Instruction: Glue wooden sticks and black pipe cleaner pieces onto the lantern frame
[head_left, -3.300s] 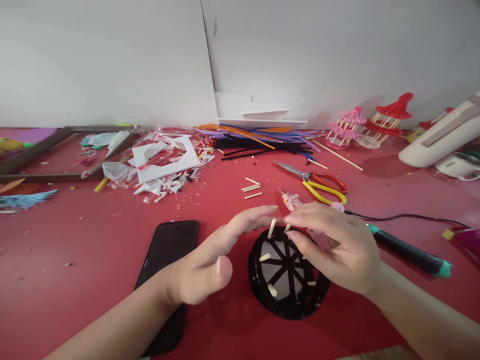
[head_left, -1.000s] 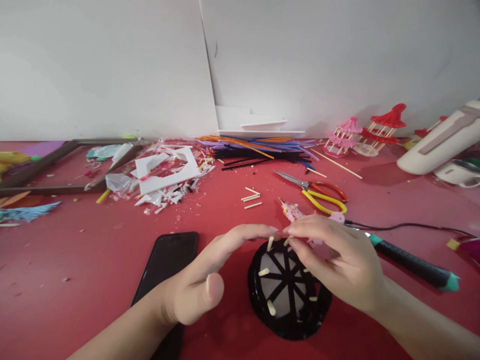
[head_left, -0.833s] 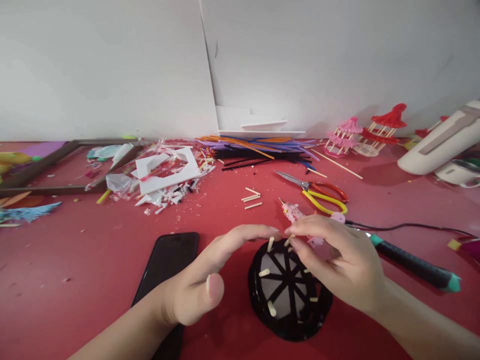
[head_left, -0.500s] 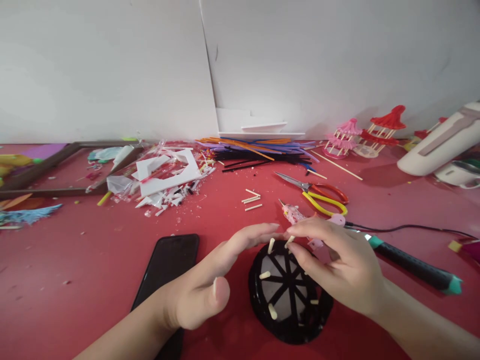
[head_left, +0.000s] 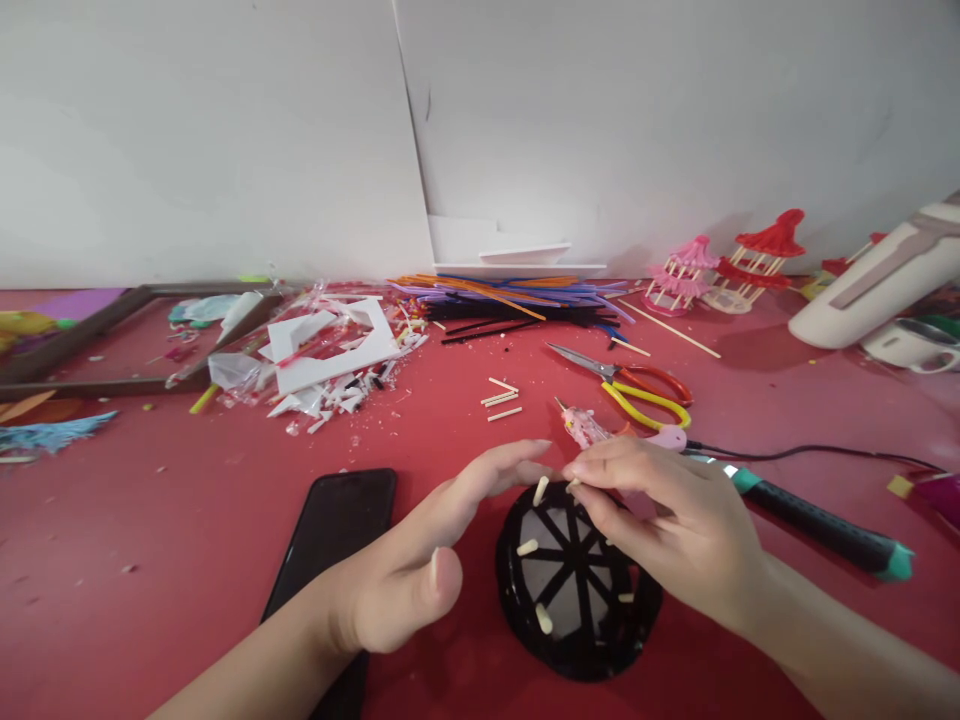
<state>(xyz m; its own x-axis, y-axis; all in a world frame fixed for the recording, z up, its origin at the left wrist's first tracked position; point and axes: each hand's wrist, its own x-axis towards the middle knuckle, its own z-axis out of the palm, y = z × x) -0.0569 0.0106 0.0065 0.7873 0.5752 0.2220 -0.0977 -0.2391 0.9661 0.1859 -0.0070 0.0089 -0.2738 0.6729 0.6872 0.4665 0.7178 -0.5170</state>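
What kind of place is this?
Likely a craft table, at home or in a small workshop: bundled pipe cleaners, scissors and small pagoda-like models on a red tabletop.

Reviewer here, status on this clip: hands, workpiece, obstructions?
Right hand pinching short pale wooden peg at rim of round black spoked base. Left hand open beside it, holding nothing. Pink glue gun close behind right hand.

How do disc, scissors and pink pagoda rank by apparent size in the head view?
1. Disc, partly behind the fingers
2. Scissors
3. Pink pagoda

Image size only; the disc is nearest the camera.
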